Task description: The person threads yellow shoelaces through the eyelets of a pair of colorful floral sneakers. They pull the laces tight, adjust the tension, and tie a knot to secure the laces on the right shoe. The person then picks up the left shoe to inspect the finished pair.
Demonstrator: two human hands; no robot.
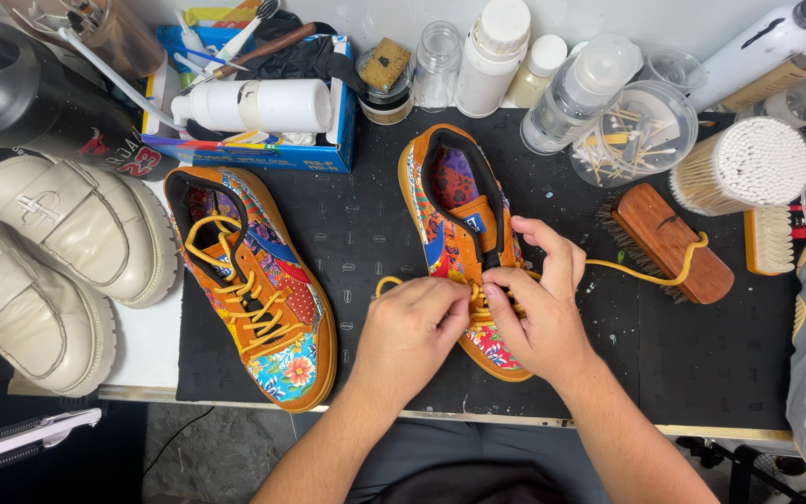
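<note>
Orange suede and floral patchwork make up the low sneaker (454, 219) lying near the middle of the black work mat (366, 224), its toe toward the person and hidden under both hands. Mustard-yellow rope lace (650, 273) threads its eyelets; one end loops out to the left of the hands, the other trails right across the mat and over a wooden brush with dark bristles (669, 238). Pinched closed on the lace at the eyelets, the left hand (409, 329) sits just left of the shoe's tongue. Directly over the lacing, the right hand (538, 308) has thumb and forefinger closed on the lace beside the dark tongue. Well to the left on the same mat lies the matching patchwork sneaker (258, 285), already laced in yellow. Off the mat's left edge stand two cream chunky loafers (48, 252). Behind are a blue cardboard box (244, 149) holding a white bottle, and a clear tub of cotton swabs (746, 163).
</note>
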